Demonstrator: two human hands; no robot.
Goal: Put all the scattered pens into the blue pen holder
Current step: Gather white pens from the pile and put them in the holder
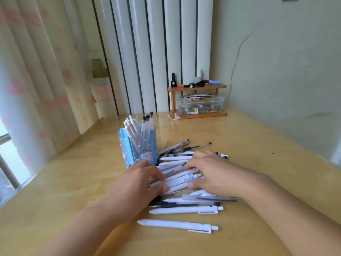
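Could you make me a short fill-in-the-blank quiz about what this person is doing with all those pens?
1. The pen holder on the table is coloured ____.
2. Both the left hand and the right hand rest on the pile of ____.
3. The pen nearest the camera has a body coloured ____.
4. The small shelf by the wall is made of ____.

Missing words: blue; pens; white; wood

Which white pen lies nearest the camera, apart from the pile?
The white click pen at the bottom, alone on the table, clear of both hands.
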